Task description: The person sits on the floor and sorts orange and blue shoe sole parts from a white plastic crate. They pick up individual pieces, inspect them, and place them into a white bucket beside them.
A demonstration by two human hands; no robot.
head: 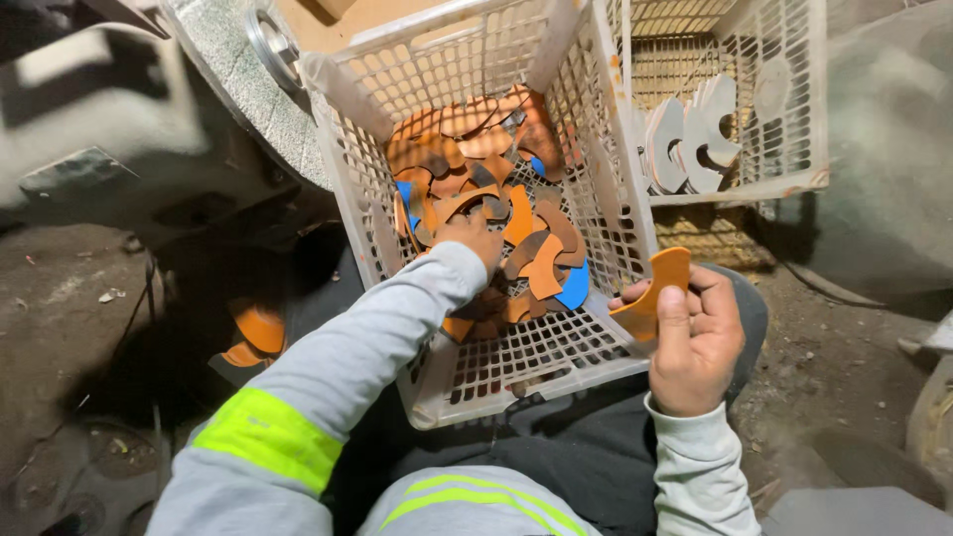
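Note:
A white plastic mesh crate (556,352) rests on my lap, holding several curved flat pieces (541,263) in orange, brown and blue. My left hand (475,236) reaches down into the crate and rests among the pieces; its fingers are hidden by the wrist and the pile. My right hand (695,342) is at the crate's right rim, closed on a small stack of orange curved pieces (657,288) held upright.
A second white mesh crate (784,149) stands behind to the right with several white curved pieces (690,139) inside. Orange pieces (256,333) lie on the dark floor at left. A speckled slab with a metal disc (270,45) is at the top left.

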